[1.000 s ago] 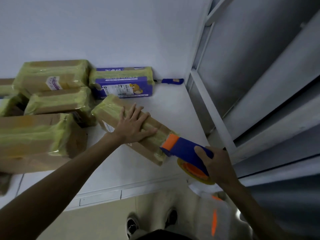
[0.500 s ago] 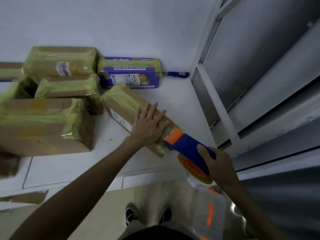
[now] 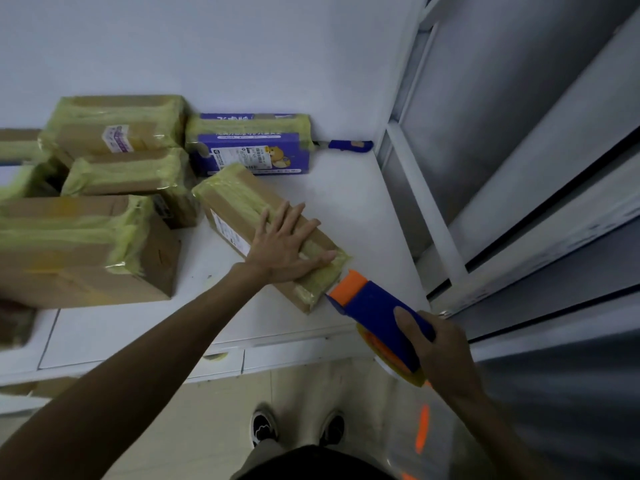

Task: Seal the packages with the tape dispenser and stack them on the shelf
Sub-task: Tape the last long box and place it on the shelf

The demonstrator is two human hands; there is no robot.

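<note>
Yellow-green tape already covers the top of the brown box (image 3: pixel 230 206), which lies slanted on the white table (image 3: pixel 349 209). The left hand (image 3: pixel 284 247) lies flat on the near half of the box, fingers straight and spread, pressing down and grasping nothing. The right hand (image 3: pixel 441 353) is wrapped round the blue body of the tape dispenser (image 3: pixel 377 310). Its orange nose sits at the near right corner of the box, touching or just off it; cannot tell which. Risks, as judged: 1) a sideways pull could wrinkle the strip or run it off the box edge; 2) the near end of the box is close to the table front, so a hard tug with a weak press could drag the box off; 3) the left thumb lies near the dispenser nose, so a slip could catch it. Beyond the box a purple carton (image 3: pixel 249 150) stands against the wall, with a blue knife (image 3: pixel 346 145) to its right. Left of the box sits 1 large taped parcel (image 3: pixel 79 247), with 2 smaller ones behind it. Right of the box rises the grey shelf (image 3: pixel 427 216). Nothing blocks that route, but the dispenser fills the right hand, so lifting needs it set down first.
</note>
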